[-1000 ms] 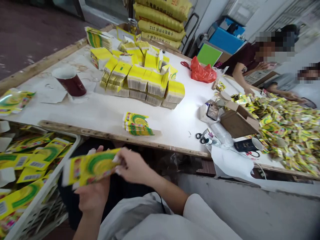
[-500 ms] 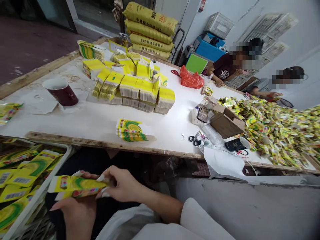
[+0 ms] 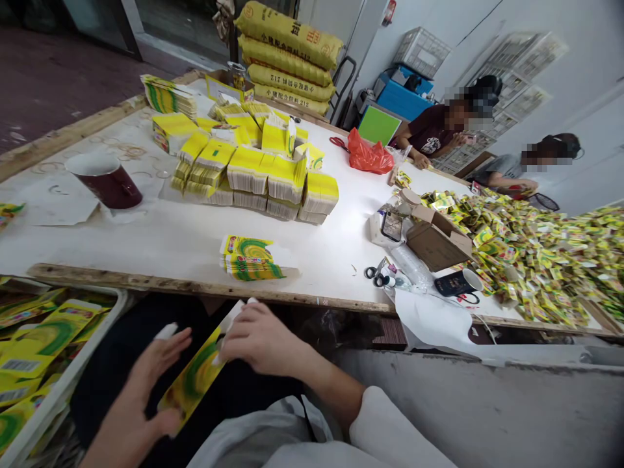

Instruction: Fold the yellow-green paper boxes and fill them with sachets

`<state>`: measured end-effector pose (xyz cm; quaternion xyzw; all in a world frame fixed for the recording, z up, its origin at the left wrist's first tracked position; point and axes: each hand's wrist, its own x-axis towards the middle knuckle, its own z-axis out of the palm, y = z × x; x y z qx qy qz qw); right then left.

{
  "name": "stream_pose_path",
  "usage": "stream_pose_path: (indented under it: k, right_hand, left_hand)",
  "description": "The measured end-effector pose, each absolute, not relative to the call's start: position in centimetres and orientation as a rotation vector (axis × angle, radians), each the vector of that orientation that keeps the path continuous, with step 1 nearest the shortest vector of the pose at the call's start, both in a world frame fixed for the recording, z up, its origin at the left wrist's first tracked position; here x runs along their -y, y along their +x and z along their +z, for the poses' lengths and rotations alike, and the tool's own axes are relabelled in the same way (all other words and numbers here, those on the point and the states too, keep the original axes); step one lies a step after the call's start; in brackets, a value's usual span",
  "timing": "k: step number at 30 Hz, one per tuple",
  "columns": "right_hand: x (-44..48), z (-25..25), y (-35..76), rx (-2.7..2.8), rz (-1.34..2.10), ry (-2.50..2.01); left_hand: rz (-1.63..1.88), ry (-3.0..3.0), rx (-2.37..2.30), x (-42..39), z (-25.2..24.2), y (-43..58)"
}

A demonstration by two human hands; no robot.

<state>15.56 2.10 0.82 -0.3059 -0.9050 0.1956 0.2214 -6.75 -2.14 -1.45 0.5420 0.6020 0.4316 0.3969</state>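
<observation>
My right hand (image 3: 260, 341) grips the upper end of a flat yellow-and-green paper carton (image 3: 197, 374), which slants over my dark-clothed lap. White tape or covers show on some fingertips. Spread fingers mark my left hand (image 3: 139, 393) as open, beside the carton's lower left side. Its thumb overlaps the low end of the carton; whether it touches cannot be made out. On the table's near edge lies a small stack of flat cartons (image 3: 251, 257). To the left, a white crate (image 3: 104, 335) holds several yellow cartons.
On the white table (image 3: 166, 240) stand bundled carton stacks (image 3: 253, 172), a maroon mug (image 3: 110, 182), scissors (image 3: 376, 274), a cardboard box (image 3: 436, 240) and a dark mug (image 3: 458, 283). A big carton heap (image 3: 536, 260) covers the right side, near two people.
The carton has swung from lying nearly level to a steep slant. My left hand has let go and spread its fingers, while my right hand has moved slightly up and right.
</observation>
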Motion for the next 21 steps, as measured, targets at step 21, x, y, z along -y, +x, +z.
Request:
stream_pose_path:
  k: [21]
  right_hand:
    - [1.0, -1.2, 11.9, 1.909, 1.442, -0.900]
  left_hand:
    - [0.805, 1.674, -1.708, 4.6, -4.8, -3.3]
